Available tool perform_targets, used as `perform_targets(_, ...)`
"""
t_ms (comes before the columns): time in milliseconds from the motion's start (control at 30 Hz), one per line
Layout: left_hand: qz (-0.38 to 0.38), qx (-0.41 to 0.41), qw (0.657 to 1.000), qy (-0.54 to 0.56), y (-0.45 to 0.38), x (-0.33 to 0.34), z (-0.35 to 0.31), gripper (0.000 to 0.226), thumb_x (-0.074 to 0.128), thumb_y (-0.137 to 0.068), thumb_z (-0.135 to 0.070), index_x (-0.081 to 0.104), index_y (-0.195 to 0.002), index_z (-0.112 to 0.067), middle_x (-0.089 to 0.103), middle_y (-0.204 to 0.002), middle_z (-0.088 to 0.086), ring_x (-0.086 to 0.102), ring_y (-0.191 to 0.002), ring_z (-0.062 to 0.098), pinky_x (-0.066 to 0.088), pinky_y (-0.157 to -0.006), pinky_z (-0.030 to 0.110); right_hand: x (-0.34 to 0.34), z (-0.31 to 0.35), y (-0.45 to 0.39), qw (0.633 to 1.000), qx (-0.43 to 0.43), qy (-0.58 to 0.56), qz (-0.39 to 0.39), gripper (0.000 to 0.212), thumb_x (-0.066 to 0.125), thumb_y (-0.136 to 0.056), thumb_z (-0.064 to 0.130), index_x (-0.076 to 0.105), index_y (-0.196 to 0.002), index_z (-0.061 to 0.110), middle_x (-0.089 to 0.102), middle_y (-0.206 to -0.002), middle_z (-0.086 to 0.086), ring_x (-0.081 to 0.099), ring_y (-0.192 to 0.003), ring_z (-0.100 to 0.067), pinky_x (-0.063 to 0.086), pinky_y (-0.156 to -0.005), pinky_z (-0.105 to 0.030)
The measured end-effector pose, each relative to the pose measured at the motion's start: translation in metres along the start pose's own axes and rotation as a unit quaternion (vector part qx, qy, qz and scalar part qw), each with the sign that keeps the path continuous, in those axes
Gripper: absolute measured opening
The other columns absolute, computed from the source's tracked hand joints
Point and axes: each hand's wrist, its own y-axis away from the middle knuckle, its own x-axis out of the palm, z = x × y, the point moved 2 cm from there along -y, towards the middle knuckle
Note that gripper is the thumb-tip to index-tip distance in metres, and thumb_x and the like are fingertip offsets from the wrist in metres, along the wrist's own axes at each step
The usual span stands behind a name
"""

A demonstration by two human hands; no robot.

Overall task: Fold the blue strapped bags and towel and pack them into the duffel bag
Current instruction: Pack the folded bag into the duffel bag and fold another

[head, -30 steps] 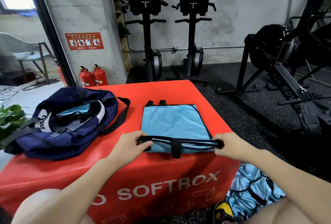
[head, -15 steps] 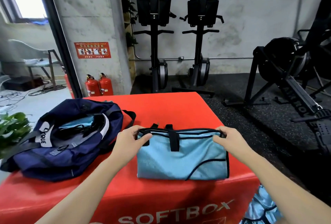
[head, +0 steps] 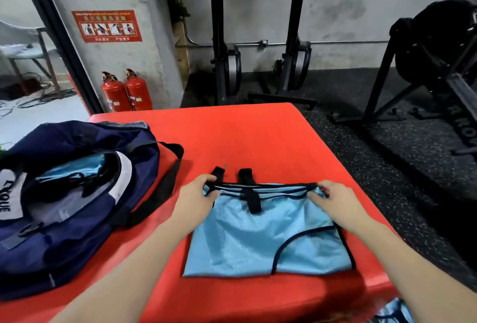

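Observation:
A light blue strapped bag [head: 258, 242] with black trim lies folded in half on the red soft box [head: 245, 136]. My left hand [head: 197, 202] pinches its far left corner. My right hand [head: 329, 202] pinches the far right corner. Two black strap ends stick out beyond the far edge. The navy duffel bag [head: 64, 193] lies open at the left, with light blue fabric [head: 69, 169] inside it. More blue fabric [head: 395, 311] shows on the floor at the bottom right.
Two red fire extinguishers [head: 126, 92] stand by the concrete pillar behind the box. Black gym machines [head: 227, 38] line the back wall, and a rower frame [head: 426, 69] stands at the right. The floor is dark speckled rubber.
Both hands carried the near edge of the blue bag over to the far edge, folding it in half. The view has tilted and drawn closer.

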Motion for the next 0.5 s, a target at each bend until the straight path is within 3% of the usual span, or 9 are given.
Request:
perform_targets(67, -0.016, 0.002, 1.0, 0.012, -0.003, -0.003, 0.001, 0.032, 0.072, -0.09, -0.02, 0.065, -0.121, -0.022, 0.059, -0.092, -0.009, 0.056, -0.083, 0.012, 0.035, -0.073, 0.019, 0.0, -0.006, -0.004, 1.0, 0.007, -0.005, -0.015, 0.035, 0.069, -0.092, 0.038, 0.057, -0.076, 0.009, 0.057, -0.057, 0.0, 0.052, -0.052, -0.018, 0.042, -0.055, -0.035)
perform_targets(133, -0.027, -0.013, 0.999, 0.018, -0.005, -0.006, 0.002, 0.035, 0.076, -0.087, -0.022, 0.065, -0.12, -0.022, 0.061, -0.091, -0.01, 0.057, -0.081, 0.01, 0.038, -0.076, 0.021, -0.002, -0.01, -0.006, 0.999, 0.023, 0.013, -0.026, 0.034, 0.07, -0.089, 0.043, 0.057, -0.076, 0.015, 0.06, -0.06, 0.002, 0.056, -0.058, -0.018, 0.047, -0.06, -0.037)
perform_targets(233, -0.024, -0.018, 1.0, -0.003, -0.008, -0.007, 0.007, 0.044, 0.079, -0.084, -0.024, 0.063, -0.125, -0.02, 0.064, -0.11, -0.002, 0.061, -0.099, 0.016, 0.045, -0.093, 0.028, -0.005, -0.004, -0.003, 0.995, 0.051, 0.082, -0.027, 0.028, 0.073, -0.082, 0.05, 0.056, -0.089, 0.029, 0.063, -0.084, 0.009, 0.062, -0.081, -0.02, 0.053, -0.074, -0.038)
perform_targets(300, -0.044, 0.005, 0.998, -0.053, -0.005, -0.008, 0.005, 0.045, 0.078, -0.083, -0.025, 0.062, -0.125, -0.021, 0.06, -0.115, 0.0, 0.06, -0.107, 0.021, 0.047, -0.098, 0.038, -0.007, 0.006, -0.001, 0.991, 0.03, 0.116, -0.054, 0.031, 0.074, -0.082, 0.044, 0.056, -0.102, 0.027, 0.056, -0.098, 0.006, 0.059, -0.092, -0.022, 0.053, -0.079, -0.04)
perform_targets(400, -0.072, 0.074, 0.99, -0.097, 0.006, -0.009, -0.008, 0.038, 0.075, -0.083, -0.02, 0.063, -0.118, -0.021, 0.058, -0.108, 0.001, 0.057, -0.103, 0.027, 0.048, -0.092, 0.046, -0.005, 0.035, 0.007, 0.993, -0.028, 0.093, -0.071, 0.023, 0.068, -0.088, 0.037, 0.056, -0.103, 0.026, 0.055, -0.094, 0.006, 0.059, -0.086, -0.021, 0.052, -0.073, -0.038)
perform_targets(500, -0.031, 0.079, 0.988, -0.128, 0.025, -0.004, -0.021, 0.018, 0.069, -0.087, -0.027, 0.06, -0.102, -0.026, 0.058, -0.092, -0.007, 0.059, -0.089, 0.022, 0.051, -0.08, 0.042, 0.014, 0.056, 0.017, 0.992, -0.082, 0.092, 0.018, 0.012, 0.062, -0.091, 0.042, 0.058, -0.088, 0.031, 0.063, -0.079, 0.012, 0.062, -0.073, -0.014, 0.052, -0.066, -0.034)
